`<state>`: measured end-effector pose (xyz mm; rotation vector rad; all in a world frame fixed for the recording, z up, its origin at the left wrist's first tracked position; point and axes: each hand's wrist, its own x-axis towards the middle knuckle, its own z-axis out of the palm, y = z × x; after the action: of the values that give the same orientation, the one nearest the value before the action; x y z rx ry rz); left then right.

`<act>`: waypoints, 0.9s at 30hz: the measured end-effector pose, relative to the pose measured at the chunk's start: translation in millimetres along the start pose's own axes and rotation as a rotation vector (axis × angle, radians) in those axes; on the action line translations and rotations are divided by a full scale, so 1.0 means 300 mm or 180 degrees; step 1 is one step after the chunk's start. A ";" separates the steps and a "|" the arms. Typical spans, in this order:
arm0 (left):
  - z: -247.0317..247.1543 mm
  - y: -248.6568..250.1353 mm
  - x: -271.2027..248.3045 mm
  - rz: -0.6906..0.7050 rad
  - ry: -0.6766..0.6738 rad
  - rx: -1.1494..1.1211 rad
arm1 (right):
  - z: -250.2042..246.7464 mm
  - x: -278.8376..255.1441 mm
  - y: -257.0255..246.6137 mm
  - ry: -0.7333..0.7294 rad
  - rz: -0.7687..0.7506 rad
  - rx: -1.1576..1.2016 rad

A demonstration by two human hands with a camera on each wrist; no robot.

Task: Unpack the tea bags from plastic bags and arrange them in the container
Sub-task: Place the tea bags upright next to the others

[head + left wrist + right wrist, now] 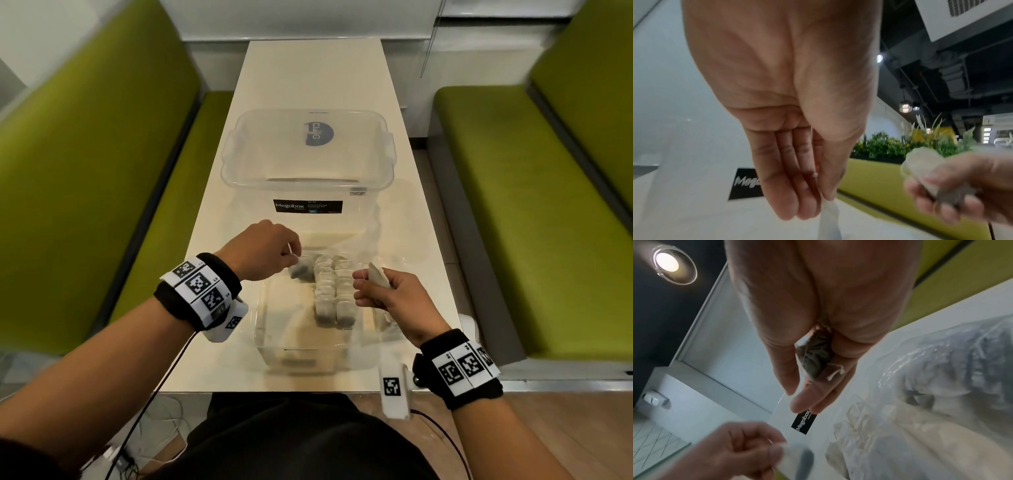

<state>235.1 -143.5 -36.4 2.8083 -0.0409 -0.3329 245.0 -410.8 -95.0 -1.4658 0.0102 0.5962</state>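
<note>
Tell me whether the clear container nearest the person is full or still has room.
Still has room. The container holds two rows of tea bags down its middle, with bare floor on both sides.

Head view looks steeply down; 2 close wrist views face upward.

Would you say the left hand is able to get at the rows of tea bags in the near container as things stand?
Probably yes: the container has no lid on, and the left hand hovers at its far-left rim beside the rows. It already pinches one tea bag, so it would have to set that down first.
</note>
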 end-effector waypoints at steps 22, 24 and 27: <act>0.209 -0.043 0.163 -0.0200 -0.0366 0.0348 | -0.029 -0.009 -0.006 -0.0006 0.0016 0.0037; 0.206 -0.047 0.157 -0.0230 -0.0314 0.0354 | -0.029 -0.009 -0.004 -0.0012 0.0017 0.0035; 0.201 -0.055 0.145 -0.0209 -0.0311 0.0379 | -0.028 -0.009 -0.001 -0.0030 0.0027 0.0036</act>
<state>263.4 -148.9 -106.9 2.9139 0.0101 -0.4986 245.6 -419.7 -94.9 -1.4527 0.0124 0.6089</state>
